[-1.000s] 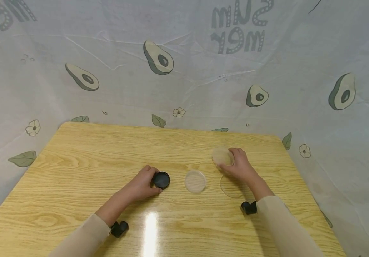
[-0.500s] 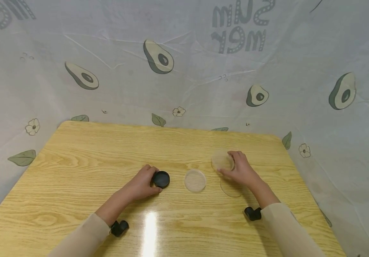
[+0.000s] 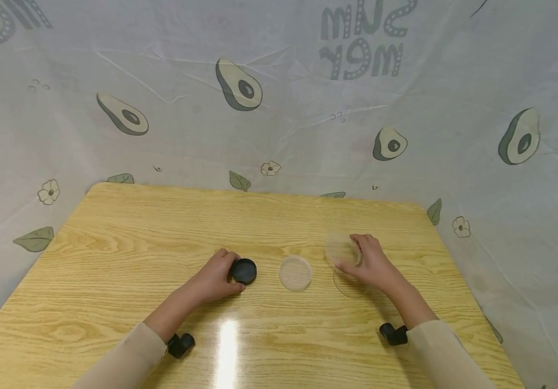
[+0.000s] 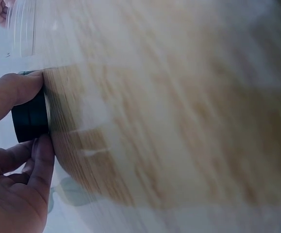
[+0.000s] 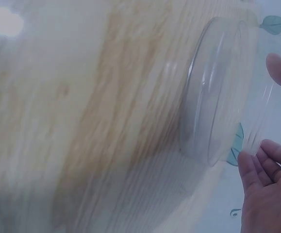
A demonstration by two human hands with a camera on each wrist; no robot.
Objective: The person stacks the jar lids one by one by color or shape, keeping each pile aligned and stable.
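Note:
My left hand (image 3: 216, 278) grips a shallow round black lid (image 3: 244, 272) resting on the table, thumb on one side and fingers on the other. The left wrist view shows the lid's black side wall (image 4: 31, 116) between them. Over on the right, my right hand (image 3: 372, 263) pinches a clear round petri dish (image 3: 341, 249) by its edge, above the table. Below and nearer to me lies a larger clear dish (image 5: 210, 92), partly hidden by the hand in the head view. Between the hands, a smaller clear dish (image 3: 295, 274) lies flat.
The wood-grain table (image 3: 162, 221) reaches back to a pale curtain (image 3: 186, 140) printed with avocados and leaves. Black camera mounts (image 3: 180, 346) sit at both wrists. A bright light reflection (image 3: 227, 351) lies on the near part of the table.
My right hand has drawn the clear petri dish a little nearer to me and slightly right, over the larger dish. The left hand and black lid stay put.

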